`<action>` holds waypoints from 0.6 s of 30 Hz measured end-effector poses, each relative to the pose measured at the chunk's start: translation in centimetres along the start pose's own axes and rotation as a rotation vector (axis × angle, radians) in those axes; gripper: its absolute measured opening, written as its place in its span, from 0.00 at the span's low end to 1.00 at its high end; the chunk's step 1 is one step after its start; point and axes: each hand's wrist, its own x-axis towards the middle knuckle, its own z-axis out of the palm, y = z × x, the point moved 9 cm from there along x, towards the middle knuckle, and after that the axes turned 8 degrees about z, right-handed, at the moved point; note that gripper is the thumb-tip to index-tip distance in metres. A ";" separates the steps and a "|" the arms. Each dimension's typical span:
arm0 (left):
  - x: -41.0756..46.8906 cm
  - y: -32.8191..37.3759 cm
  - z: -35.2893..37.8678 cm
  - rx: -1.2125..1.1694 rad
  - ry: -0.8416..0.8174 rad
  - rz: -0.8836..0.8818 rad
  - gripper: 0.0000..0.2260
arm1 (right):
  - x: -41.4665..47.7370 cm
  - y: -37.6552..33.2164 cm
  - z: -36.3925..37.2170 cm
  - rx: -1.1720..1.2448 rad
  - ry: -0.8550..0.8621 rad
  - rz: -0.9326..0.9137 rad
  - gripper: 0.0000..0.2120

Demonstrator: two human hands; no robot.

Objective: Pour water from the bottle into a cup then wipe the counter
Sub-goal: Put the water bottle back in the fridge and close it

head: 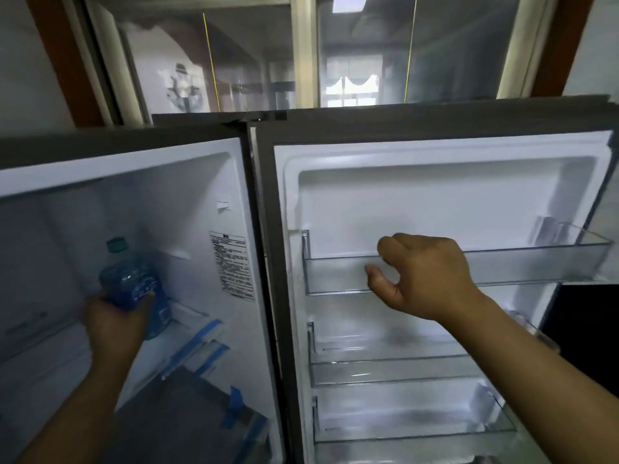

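Left of the door (418,195), inside the open fridge compartment:

- Item 1, bottle (130,283). Blue-tinted clear plastic with a green cap (117,244) screwed on, standing nearly upright. Its fill level cannot be told.
- Item 2, left hand (114,324). Fingers and thumb are wrapped round the lower body of the bottle. The hand hides whether the base rests on anything.

On the door:

- Item 3, right hand (425,276). Fingers are hooked over the front rim of the top shelf (519,252), with the thumb in front and just under it. It appears to be holding the door open.
- Item 4, lower shelves (402,370). Clear plastic, further down the door.

Left of the door, on the near compartment wall:

- Item 5, printed label (231,266).
- Item 6, strips of blue tape (234,406) on the trays below the label.

Above the door:

- Item 7, window (361,55). The glass is full of reflections.

Not in view: the cup and the counter.

Step in hand, as judged: fetching the bottle. Pouring and wiping are not yet begun.

The next move calls for drawing the bottle out past the door's edge. The right hand then lets go of the shelf and pushes the door closed. After that a cup must be found and the cap unscrewed before any tilt.
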 end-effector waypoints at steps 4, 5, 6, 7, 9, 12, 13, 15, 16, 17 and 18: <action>-7.7 12.3 -0.2 -0.132 0.050 0.328 0.14 | -0.1 -0.4 -0.2 0.014 -0.068 0.020 0.17; -9.5 15.8 0.8 -0.157 -0.026 0.410 0.14 | -0.1 -0.7 -0.2 0.010 -0.081 0.029 0.18; -11.5 19.6 2.1 -0.159 -0.113 0.519 0.13 | -0.1 -0.9 -0.4 0.003 -0.088 0.038 0.18; -13.4 23.2 3.4 -0.133 -0.187 0.646 0.13 | -0.2 -1.3 -0.6 -0.007 -0.092 0.044 0.17; -16.7 29.2 5.7 -0.077 -0.303 0.860 0.14 | -0.5 -2.3 -1.1 -0.021 -0.108 0.039 0.16; -20.2 33.8 9.1 -0.026 -0.537 0.999 0.16 | -1.3 -3.7 -2.7 0.043 -0.148 0.040 0.12; -21.3 34.4 9.8 -0.019 -0.616 1.025 0.15 | -1.8 -3.6 -3.8 0.078 -0.157 0.065 0.12; -22.5 34.5 10.4 -0.018 -0.720 1.043 0.15 | -3.2 -2.8 -6.2 0.118 -0.166 0.114 0.14; -22.7 34.4 10.3 -0.014 -0.735 1.044 0.16 | -3.9 -2.1 -7.8 0.110 -0.152 0.135 0.16; -22.7 34.2 10.1 -0.008 -0.739 1.046 0.17 | -4.6 -1.2 -9.8 0.100 -0.109 0.156 0.17; -22.6 34.0 9.8 -0.013 -0.737 1.049 0.17 | -5.1 -0.3 -12.4 0.100 -0.020 0.177 0.18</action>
